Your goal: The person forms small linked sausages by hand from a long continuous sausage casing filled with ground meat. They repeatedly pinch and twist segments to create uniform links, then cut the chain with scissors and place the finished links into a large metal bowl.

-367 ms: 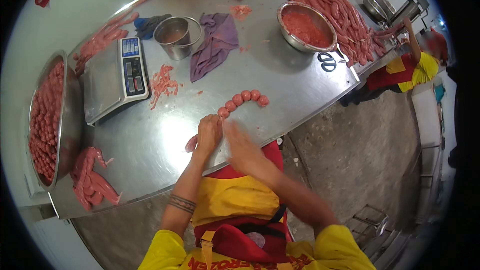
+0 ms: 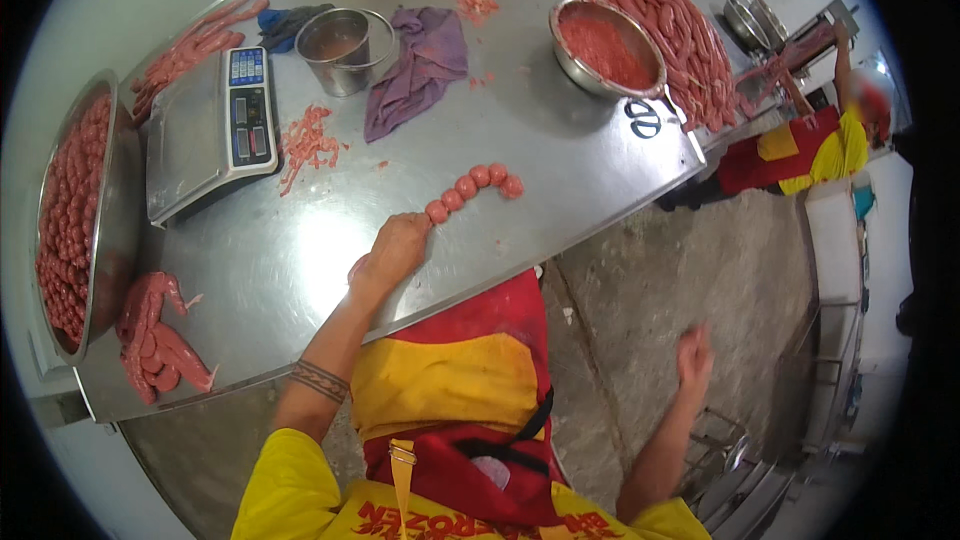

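Observation:
On the steel table in front of me, my left hand (image 2: 402,242) is closed around a string of sausage. From its far side runs a curved row of small round sausage links (image 2: 467,187), lying on the metal. A plain end of the same sausage (image 2: 357,268) pokes out on the near left side of the hand; the part in the grip is hidden. My right hand (image 2: 693,355) is off the table, raised over the floor to the right. It touches nothing, and motion smears its fingers.
A big steel bowl of linked sausages (image 2: 78,230), a scale (image 2: 205,140) and a sausage pile (image 2: 160,340) stand left. Farther back are a steel pot (image 2: 340,75), purple cloth (image 2: 420,70), meat bowl (image 2: 610,90), scissors (image 2: 642,120) and sausage coils (image 2: 690,50). A co-worker (image 2: 790,155) works right.
My right hand has swung away from the sausage, out to the right past the table edge. My left hand keeps its grip. The view has shifted slightly.

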The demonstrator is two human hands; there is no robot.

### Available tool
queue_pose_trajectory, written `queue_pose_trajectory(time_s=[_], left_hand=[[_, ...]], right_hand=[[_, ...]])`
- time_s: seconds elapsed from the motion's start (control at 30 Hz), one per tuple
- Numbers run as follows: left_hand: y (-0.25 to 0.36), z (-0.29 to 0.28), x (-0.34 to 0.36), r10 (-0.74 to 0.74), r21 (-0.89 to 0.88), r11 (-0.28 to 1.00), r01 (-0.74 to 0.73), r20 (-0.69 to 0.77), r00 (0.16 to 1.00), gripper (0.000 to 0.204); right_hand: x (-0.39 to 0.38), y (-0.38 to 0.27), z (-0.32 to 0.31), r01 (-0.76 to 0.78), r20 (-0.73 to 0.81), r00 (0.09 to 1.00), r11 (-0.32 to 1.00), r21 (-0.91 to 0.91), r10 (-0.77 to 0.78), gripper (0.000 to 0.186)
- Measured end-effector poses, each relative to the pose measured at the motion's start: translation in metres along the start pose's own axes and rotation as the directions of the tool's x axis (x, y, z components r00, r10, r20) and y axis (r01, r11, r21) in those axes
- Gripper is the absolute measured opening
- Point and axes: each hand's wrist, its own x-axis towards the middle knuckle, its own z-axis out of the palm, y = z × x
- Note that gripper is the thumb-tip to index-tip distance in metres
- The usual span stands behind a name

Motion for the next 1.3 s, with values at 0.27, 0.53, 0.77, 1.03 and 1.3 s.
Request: queue_pose_trajectory(time_s=[0.27,0.53,0.77,1.03,1.3], left_hand=[[0.018,0.002,-0.008,-0.059,-0.180,0.983,0.027,-0.177,0.982,0.022],[0.008,0.006,-0.009,-0.184,-0.177,0.973,0.148,-0.208,0.961,0.017],[0.014,0.007,0.001,-0.093,0.173,0.979,0.104,-0.069,0.993,0.008],[0.014,0.018,0.012,-0.037,0.087,0.995,0.046,-0.106,0.994,0.013],[-0.004,-0.032,-0.006,-0.240,-0.311,0.879,0.361,0.365,0.899,0.022]], right_hand=[[0.077,0.354,0.319,0.614,0.681,0.515,-0.778,0.131,0.521,0.041],[-0.140,0.342,0.244,0.966,0.641,0.171,0.000,-0.258,0.748,0.086],[-0.054,-0.044,0.032,0.102,0.034,0.949,-0.203,-0.974,0.315,0.014],[-0.012,0.214,0.134,0.500,0.543,0.836,-0.513,-0.697,0.077,0.065],[-0.072,0.498,0.258,0.966,0.850,0.178,-0.252,-0.056,0.495,0.030]])
